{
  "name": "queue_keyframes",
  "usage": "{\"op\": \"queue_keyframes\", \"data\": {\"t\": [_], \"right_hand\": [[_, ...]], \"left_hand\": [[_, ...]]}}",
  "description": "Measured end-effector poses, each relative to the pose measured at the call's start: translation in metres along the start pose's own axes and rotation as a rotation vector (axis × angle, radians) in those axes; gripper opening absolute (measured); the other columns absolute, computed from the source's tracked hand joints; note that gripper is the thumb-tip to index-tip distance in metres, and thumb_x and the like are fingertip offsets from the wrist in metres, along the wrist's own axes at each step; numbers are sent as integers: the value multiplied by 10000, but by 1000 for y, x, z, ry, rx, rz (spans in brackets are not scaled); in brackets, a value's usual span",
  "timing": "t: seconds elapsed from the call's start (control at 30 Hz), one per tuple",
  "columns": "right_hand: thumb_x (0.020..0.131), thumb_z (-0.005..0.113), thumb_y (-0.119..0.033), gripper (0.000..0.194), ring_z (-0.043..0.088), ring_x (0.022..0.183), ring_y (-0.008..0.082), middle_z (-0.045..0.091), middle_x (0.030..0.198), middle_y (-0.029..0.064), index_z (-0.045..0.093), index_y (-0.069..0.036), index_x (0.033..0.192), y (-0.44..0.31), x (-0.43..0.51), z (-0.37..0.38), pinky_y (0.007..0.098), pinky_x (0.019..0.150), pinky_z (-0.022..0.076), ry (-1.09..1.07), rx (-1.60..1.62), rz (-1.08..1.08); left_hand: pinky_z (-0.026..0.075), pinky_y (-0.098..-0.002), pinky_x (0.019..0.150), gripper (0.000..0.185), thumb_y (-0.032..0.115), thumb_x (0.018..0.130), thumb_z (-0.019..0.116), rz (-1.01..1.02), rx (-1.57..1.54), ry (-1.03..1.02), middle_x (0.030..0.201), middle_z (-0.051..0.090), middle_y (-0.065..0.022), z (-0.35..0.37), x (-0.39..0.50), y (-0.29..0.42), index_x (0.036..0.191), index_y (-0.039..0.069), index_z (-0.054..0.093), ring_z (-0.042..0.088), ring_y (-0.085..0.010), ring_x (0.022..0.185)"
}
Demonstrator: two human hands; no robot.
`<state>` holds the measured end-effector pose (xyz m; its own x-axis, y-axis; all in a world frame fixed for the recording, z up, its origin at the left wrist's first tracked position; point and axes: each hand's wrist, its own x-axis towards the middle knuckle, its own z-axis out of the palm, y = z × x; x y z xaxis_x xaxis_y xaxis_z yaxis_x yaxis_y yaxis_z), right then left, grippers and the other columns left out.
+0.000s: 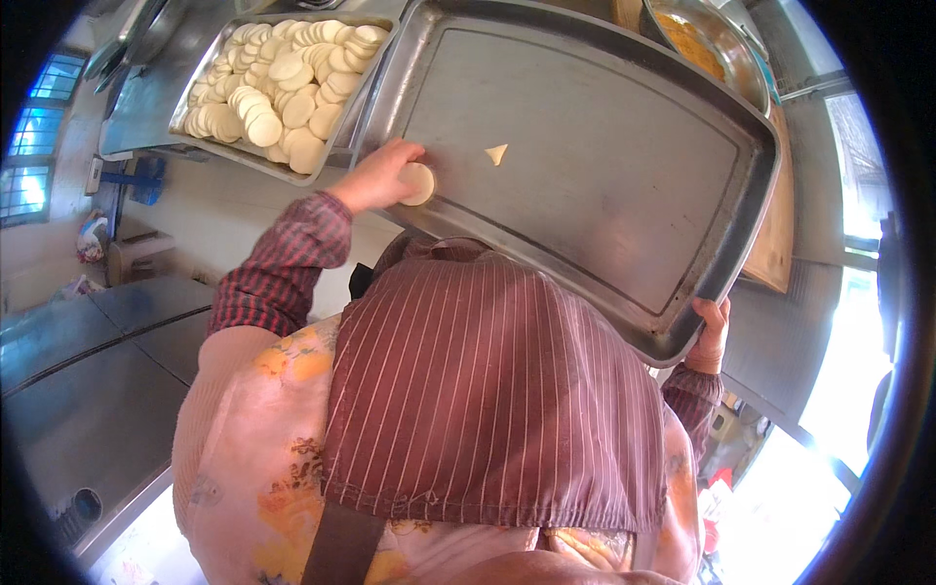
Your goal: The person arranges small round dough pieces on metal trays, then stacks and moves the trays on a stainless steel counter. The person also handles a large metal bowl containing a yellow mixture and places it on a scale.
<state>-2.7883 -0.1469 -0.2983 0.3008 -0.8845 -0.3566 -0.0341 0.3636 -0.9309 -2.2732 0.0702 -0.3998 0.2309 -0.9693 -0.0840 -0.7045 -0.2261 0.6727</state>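
Observation:
A large metal baking tray point(563, 146) lies in front of me, with one small triangular piece of dough point(496, 154) on it. My left hand point(384, 175) holds a round, flat dough disc point(418, 184) over the tray's left edge. With my right hand point(711, 329) I grip the near right corner of the tray, fingers on its rim. At the upper left, a smaller metal tray point(322, 167) is heaped with many pale round dough discs point(298, 110); its side is close to the large tray.
Behind the large tray's right end stands a metal bowl point(753, 69) with an orange-yellow filling point(689, 44). A wooden board point(779, 219) shows beneath and beyond the tray's right side. A dark, smooth-topped surface point(88, 395) lies at the far left.

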Motion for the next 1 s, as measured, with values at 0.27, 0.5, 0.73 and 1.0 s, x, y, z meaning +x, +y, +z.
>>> {"op": "queue_keyframes", "data": {"t": [0.27, 0.5, 0.73, 1.0], "right_hand": [[759, 587, -136, 348, 595, 834, 175, 587, 918, 39, 568, -50, 1096, 6, -1, -3, 327, 751, 516, 34, -46, -3], [750, 598, -135, 351, 592, 841, 185, 601, 945, 54, 583, -39, 1088, 9, -2, -4, 316, 750, 508, 26, -7, 4], [699, 591, -137, 358, 577, 831, 186, 614, 902, 50, 629, -12, 1032, 9, -4, -2, 302, 761, 474, 60, -18, 1], [687, 602, -113, 405, 606, 854, 197, 627, 928, 66, 626, 3, 1075, 23, -14, -8, 316, 774, 508, 91, -3, -41]], "left_hand": [[463, -325, 855, 312, 226, 782, 792, -143, -136, -58, 984, 586, -84, 3, -8, -7, 962, 31, 627, 579, -224, 938], [520, -315, 683, 338, 95, 842, 735, -404, 157, 984, 934, 631, -75, -107, 12, -63, 1118, 14, 556, 593, -154, 770], [530, -321, 713, 341, 182, 818, 775, 21, -164, 267, 986, 633, -86, 12, 63, 35, 1080, 25, 624, 638, -182, 816], [499, -392, 717, 208, 69, 808, 701, 278, -100, 134, 914, 573, -133, 73, 81, 67, 989, 38, 601, 602, -312, 827]]}}
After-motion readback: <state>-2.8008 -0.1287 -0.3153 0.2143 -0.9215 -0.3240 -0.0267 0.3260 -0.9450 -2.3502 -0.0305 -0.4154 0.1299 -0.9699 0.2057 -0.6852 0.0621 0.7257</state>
